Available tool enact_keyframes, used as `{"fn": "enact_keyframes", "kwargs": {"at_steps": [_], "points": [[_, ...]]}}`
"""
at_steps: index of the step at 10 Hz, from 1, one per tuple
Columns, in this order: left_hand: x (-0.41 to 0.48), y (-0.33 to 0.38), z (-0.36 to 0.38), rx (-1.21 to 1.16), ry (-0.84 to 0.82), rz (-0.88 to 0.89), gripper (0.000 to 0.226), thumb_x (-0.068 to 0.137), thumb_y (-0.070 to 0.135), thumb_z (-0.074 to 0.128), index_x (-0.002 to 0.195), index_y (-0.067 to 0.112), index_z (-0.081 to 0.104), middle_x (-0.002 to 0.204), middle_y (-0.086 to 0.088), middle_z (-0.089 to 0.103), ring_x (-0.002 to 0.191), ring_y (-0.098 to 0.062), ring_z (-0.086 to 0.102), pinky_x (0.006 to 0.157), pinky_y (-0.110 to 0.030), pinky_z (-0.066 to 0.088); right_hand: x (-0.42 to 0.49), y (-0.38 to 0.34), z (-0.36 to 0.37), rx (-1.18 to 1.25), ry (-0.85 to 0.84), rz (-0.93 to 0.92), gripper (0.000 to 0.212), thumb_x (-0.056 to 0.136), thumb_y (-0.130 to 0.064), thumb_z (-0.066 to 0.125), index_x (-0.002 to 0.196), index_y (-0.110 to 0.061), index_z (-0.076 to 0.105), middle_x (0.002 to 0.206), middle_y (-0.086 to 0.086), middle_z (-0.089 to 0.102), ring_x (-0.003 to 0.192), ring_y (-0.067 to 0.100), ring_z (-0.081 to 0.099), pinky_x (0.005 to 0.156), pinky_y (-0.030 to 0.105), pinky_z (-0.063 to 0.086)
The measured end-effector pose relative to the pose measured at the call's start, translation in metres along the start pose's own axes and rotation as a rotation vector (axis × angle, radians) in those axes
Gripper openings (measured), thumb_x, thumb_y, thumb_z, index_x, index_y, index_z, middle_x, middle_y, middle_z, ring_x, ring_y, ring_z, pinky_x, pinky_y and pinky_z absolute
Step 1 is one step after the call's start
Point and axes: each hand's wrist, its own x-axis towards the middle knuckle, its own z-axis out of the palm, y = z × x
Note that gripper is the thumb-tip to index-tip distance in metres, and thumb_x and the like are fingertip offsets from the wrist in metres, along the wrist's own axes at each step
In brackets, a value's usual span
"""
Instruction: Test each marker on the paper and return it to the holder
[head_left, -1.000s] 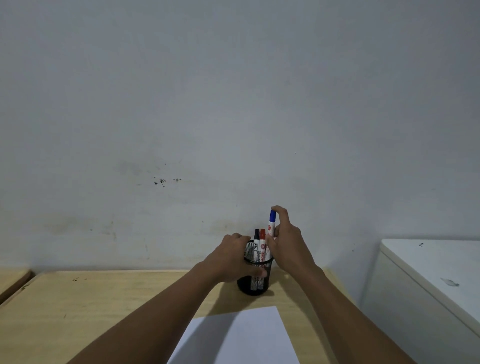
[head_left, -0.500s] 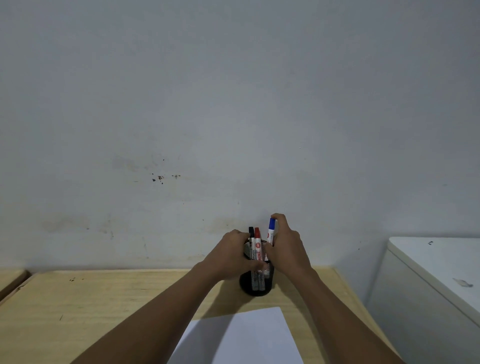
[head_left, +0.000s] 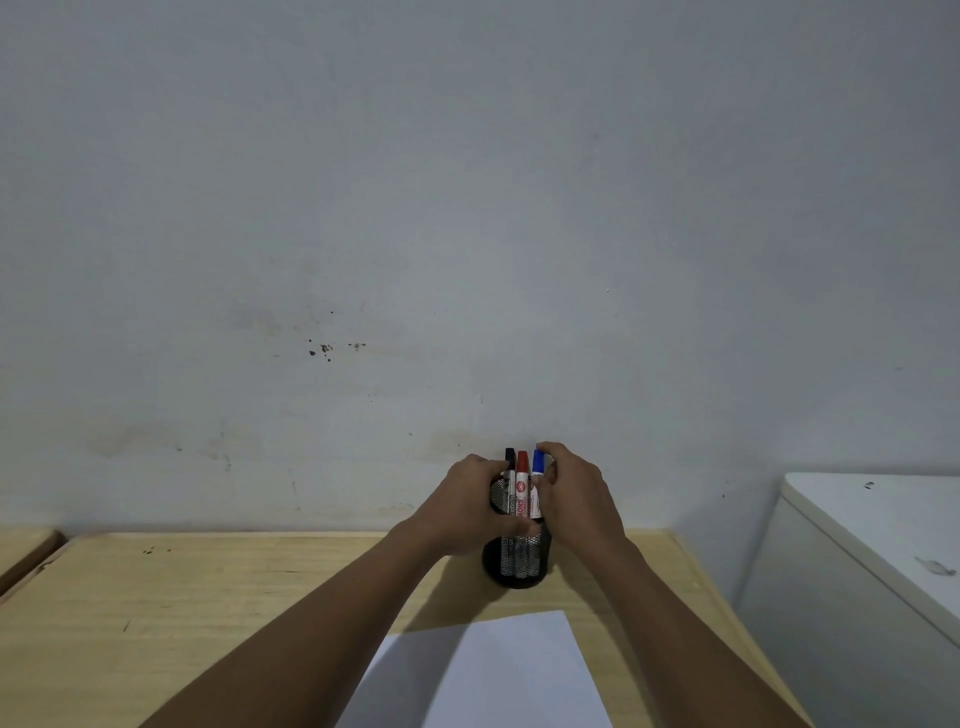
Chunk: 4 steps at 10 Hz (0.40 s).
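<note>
- While both forearms reach forward over the pale wooden table (head_left: 208, 597), the left hand (head_left: 467, 512) wraps around the left side of the black wire-mesh cylindrical holder (head_left: 514, 564), fingers curled against the mesh in a steadying grip.
- On the other side, the right hand (head_left: 579, 499) pinches the blue-capped white marker (head_left: 538, 467) between thumb and fingers just below its cap, with the index finger arched over the cap's top.
- That blue marker stands upright in the holder, rightmost of three, its lower barrel hidden behind the right hand and the mesh.
- Beside it, in the middle, stands the red-capped white marker (head_left: 522, 480), and to the left the black-capped white marker (head_left: 510, 470); all three caps point up and reach about the same height.
- The holder rests on the table near its far edge, close to the grey scuffed wall (head_left: 467, 234).
- Nearer the camera, between the forearms, a white sheet of paper (head_left: 493, 675) lies flat on the table, apart from the holder.
- At the right stands a white cabinet (head_left: 857, 597), beside the table.
</note>
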Motion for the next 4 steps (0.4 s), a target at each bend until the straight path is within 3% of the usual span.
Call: {"fn": "enact_keyframes", "kwargs": {"at_steps": [1, 3, 4], "points": [[-0.001, 0.0, 0.0, -0.002, 0.001, 0.023, 0.05, 0.071, 0.033, 0.088, 0.114, 0.015, 0.07, 0.094, 0.006, 0.055, 0.082, -0.007, 0.052, 0.062, -0.002, 0.04, 0.001, -0.002, 0.001, -0.037, -0.01, -0.011, 0.038, 0.102, -0.014, 0.047, 0.139, -0.012, 0.057, 0.129, 0.01, 0.066, 0.112, 0.024, 0.063, 0.089, 0.03, 0.048], [-0.007, 0.007, -0.005, -0.03, -0.017, 0.026, 0.046, 0.071, 0.033, 0.087, 0.11, 0.014, 0.071, 0.092, 0.008, 0.063, 0.084, -0.01, 0.061, 0.064, -0.006, 0.046, -0.002, -0.002, -0.001, -0.016, -0.018, 0.021, 0.05, 0.104, -0.015, 0.037, 0.154, -0.024, 0.04, 0.135, 0.009, 0.065, 0.11, 0.021, 0.065, 0.09, 0.038, 0.056], [-0.012, 0.01, -0.009, 0.068, 0.05, -0.041, 0.06, 0.072, 0.051, 0.08, 0.121, 0.02, 0.064, 0.118, 0.0, 0.063, 0.108, -0.017, 0.059, 0.091, -0.037, 0.052, -0.003, -0.008, -0.008, -0.044, 0.023, 0.02, 0.05, 0.104, -0.015, 0.039, 0.153, -0.025, 0.04, 0.139, 0.007, 0.063, 0.121, 0.024, 0.062, 0.097, 0.047, 0.053]]}}
